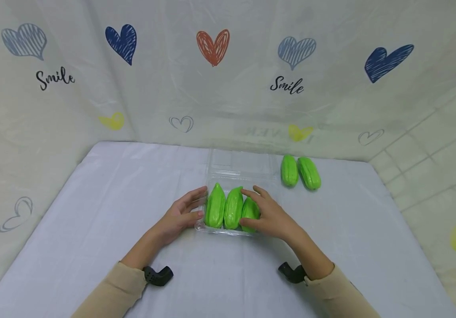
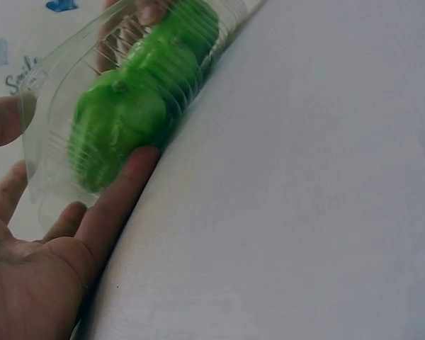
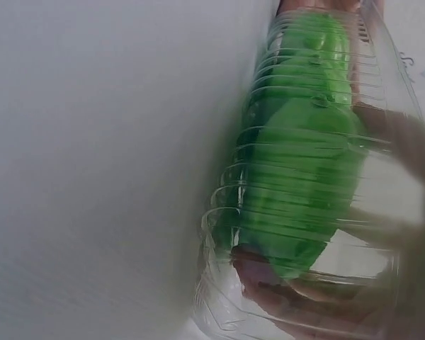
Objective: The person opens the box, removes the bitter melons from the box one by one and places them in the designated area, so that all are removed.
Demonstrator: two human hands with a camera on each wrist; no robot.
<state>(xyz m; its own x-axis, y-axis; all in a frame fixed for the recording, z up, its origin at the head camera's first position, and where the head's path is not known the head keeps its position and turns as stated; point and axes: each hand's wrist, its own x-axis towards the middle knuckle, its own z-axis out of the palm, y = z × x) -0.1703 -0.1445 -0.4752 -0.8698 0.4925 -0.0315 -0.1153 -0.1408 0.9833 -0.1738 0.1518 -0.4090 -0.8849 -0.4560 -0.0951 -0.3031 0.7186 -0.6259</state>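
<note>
A clear plastic clamshell box (image 1: 228,231) sits on the white cloth with its lid (image 1: 240,164) folded back. Inside, three green ridged gourds lie side by side: a left one (image 1: 215,207), a middle one (image 1: 233,208) and a right one (image 1: 249,211). My right hand (image 1: 269,216) reaches over the box's right side and holds the right gourd between thumb and fingers, partly covering it. Through the clear wall in the right wrist view, the thumb (image 3: 258,273) shows at that gourd's end. My left hand (image 1: 178,221) rests against the box's left side, its thumb (image 2: 124,191) along the wall and its fingers spread.
Two more green gourds, one (image 1: 289,171) upright in the view and one (image 1: 309,173) slanted, lie to the right of the lid. Behind the table (image 1: 132,176) hangs a pale curtain (image 1: 152,88) printed with hearts.
</note>
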